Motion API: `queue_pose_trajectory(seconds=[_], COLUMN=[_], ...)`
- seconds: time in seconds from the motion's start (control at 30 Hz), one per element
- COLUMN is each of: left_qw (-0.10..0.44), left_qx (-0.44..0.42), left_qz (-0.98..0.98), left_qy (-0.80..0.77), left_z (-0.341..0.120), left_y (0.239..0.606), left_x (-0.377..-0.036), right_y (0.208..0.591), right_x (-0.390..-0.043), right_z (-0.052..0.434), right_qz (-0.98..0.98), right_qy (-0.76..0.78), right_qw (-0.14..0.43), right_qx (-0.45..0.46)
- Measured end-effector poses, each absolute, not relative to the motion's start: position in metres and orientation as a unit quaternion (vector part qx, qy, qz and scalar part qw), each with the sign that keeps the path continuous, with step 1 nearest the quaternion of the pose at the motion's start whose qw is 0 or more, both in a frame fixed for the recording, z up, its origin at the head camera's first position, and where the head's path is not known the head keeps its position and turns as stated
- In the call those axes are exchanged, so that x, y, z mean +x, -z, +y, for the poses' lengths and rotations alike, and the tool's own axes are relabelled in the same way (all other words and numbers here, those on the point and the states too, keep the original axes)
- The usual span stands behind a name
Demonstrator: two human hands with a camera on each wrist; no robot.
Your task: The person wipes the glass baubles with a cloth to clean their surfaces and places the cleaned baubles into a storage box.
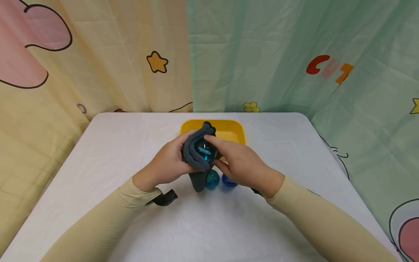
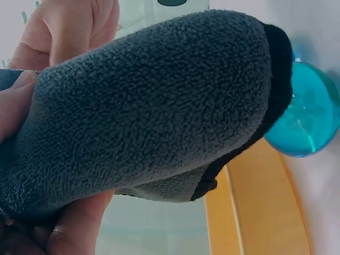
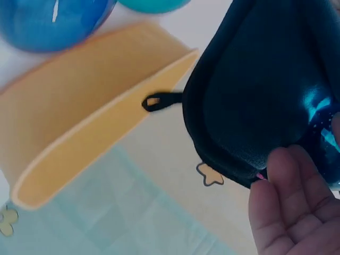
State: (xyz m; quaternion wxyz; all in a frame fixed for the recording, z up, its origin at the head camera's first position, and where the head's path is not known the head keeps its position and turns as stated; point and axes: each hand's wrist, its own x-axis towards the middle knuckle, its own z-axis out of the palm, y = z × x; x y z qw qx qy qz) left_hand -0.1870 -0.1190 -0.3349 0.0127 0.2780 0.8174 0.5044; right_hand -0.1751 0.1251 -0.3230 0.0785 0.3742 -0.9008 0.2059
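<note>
the left hand (image 1: 170, 160) curls round the grey cloth (image 1: 193, 149), its fingers and thumb gripping the folded fabric from the left side. the right hand (image 1: 243, 160) pinches the held ball (image 1: 206, 151), with a fingertip on its upper part and the thumb low on its right. this ball, shiny and dark blue, sits in the fold of the cloth, above the table (image 1: 137, 134), between the 2 hands.

a flap of cloth hangs toward the near side, by the teal ball (image 1: 212, 179); whether they touch, i cannot tell. the blue ball (image 1: 229, 181) lies just right of it, partly behind the right hand. a small black loop (image 3: 159, 101) sticks out from the cloth's dark edge.

beyond the hands stands the yellow tray (image 1: 234, 127), partly hidden by them and the cloth. behind the table hangs a printed curtain (image 1: 229, 54).
</note>
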Motion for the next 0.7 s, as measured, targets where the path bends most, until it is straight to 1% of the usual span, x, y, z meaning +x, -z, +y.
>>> queue_pose_trajectory(seconds=[0.1,0.17,0.23,0.37,0.43,0.53,0.7], left_qw=[0.024,0.028,0.025,0.015,0.009,0.006,0.007], left_qx=[0.278,0.280,0.285,0.295,0.297,0.295,0.287], left_qz=[0.815,0.817,0.822,0.831,0.833,0.833,0.829], left_qy=[-0.508,-0.503,-0.492,-0.471,-0.467,-0.469,-0.480], left_z=[-0.1186,-0.1182,-0.1177,-0.1175,-0.1178,-0.1188,-0.1216], left_y=[0.3342,0.3339,0.3339,0.3342,0.3345,0.3363,0.3392], left_x=[-0.1874,-0.1874,-0.1879,-0.1887,-0.1888,-0.1890,-0.1889], right_y=[0.3229,0.3229,0.3226,0.3238,0.3260,0.3289,0.3281], right_x=[-0.1760,-0.1756,-0.1744,-0.1724,-0.1717,-0.1719,-0.1727], right_z=[0.1259,0.1261,0.1252,0.1220,0.1205,0.1193,0.1179], right_qz=[-0.898,-0.900,-0.907,-0.917,-0.915,-0.910,-0.898], right_qy=[-0.167,-0.162,-0.178,-0.252,-0.284,-0.311,-0.324], right_qw=[0.114,0.115,0.089,0.007,-0.014,-0.013,-0.005], right_qx=[0.391,0.389,0.372,0.310,0.286,0.273,0.297])
